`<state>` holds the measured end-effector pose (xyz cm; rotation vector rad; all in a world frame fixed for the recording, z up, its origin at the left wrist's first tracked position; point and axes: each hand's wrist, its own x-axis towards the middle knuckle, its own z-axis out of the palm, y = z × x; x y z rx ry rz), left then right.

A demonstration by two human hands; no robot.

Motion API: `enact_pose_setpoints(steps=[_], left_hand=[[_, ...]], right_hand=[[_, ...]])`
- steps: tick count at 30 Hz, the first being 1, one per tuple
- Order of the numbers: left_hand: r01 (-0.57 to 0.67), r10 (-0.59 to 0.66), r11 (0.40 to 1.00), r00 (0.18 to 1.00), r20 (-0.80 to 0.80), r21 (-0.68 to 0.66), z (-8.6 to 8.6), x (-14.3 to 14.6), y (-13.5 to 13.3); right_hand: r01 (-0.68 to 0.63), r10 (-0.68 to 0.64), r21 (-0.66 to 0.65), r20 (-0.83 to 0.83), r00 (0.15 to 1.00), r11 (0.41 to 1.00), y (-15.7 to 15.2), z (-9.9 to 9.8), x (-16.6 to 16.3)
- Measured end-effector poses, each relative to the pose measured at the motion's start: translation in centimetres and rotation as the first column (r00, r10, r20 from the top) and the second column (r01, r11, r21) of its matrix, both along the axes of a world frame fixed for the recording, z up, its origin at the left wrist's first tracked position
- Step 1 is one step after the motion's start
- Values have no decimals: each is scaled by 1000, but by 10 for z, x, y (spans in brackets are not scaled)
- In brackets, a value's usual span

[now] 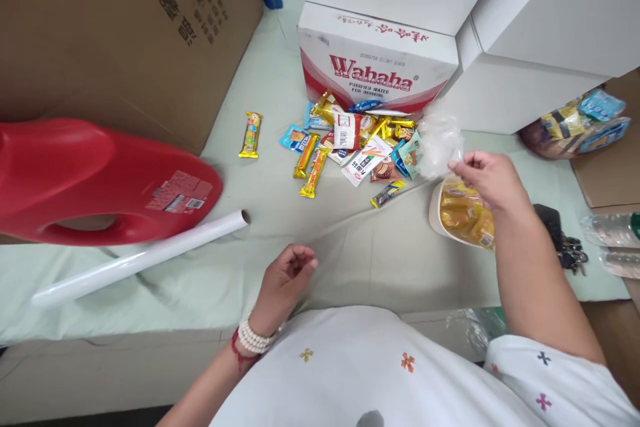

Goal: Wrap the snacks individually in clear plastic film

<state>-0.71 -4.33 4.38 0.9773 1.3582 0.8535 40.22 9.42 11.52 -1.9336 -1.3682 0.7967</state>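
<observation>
My right hand [487,177] pinches a crumpled clear plastic bag [440,140] at the right end of a pile of wrapped snacks [353,133]. Below that hand stands a white tub [436,217] full of yellow-wrapped snacks [460,210], partly covered by my wrist. Near the front edge of the table my left hand [290,273] hovers with its fingers curled and slightly apart, and nothing shows in it. One yellow snack bar [251,135] lies apart, left of the pile.
A Wahaha carton [377,70] stands behind the pile, beside white boxes [550,27]. On the left are a red jug [115,173], a white roll [145,257] and a large brown carton [115,33]. Keys [573,253], plastic bottles [610,230] and a snack bowl [533,140] sit on the right.
</observation>
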Motion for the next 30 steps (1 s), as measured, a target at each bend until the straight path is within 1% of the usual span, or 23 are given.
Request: enact_pose_setpoints(steps=[2,4,7,8,10,12,14,16,19,21,23,26,27,28,30], left_hand=[[119,-121,991,992,40,56,9,19,12],[203,-212,970,975,60,137,17,44,28],[166,-171,931,985,-15,324,23,79,51],[183,-179,908,983,-47,376,22,87,57],[227,-216,881,974,-73,415,20,96,64],[218,-221,903,975,-33,369,15,96,66],[168,-187,947,981,46,273,9,89,64],[124,-150,974,980,133,188,4,80,60],[72,-91,994,962,256,83,-1,68,54],[35,-40,999,951,306,22,-2,63,50],[27,-31,999,955,296,18,-1,60,47],[47,-67,995,969,237,91,2,60,43],[18,-41,995,968,249,94,3,60,43],[-35,13,997,959,285,74,3,60,43],[-159,157,987,911,381,-26,3,57,47]], right_hand=[[-65,61,-17,-180,982,998,-32,0,-25],[-140,126,-22,-314,941,990,-58,-7,-54],[-208,162,-28,-528,834,978,-86,-21,-93],[-218,153,-40,-588,794,975,-93,-24,-102],[-211,114,-71,-655,747,975,-100,-29,-116],[-166,67,-87,-663,745,982,-102,-33,-122],[-135,40,-94,-661,749,986,-101,-36,-124],[-153,38,-110,-677,735,982,-98,-39,-126],[-183,28,-138,-721,692,973,-94,-42,-130],[-139,3,-124,-736,676,982,-91,-43,-136],[-103,-8,-105,-736,677,989,-89,-43,-143],[-144,4,-128,-732,681,981,-86,-45,-157],[-139,-17,-147,-742,670,979,-86,-48,-161],[-116,-52,-168,-755,654,979,-87,-51,-164],[-97,-114,-222,-771,627,970,-93,-58,-168]])
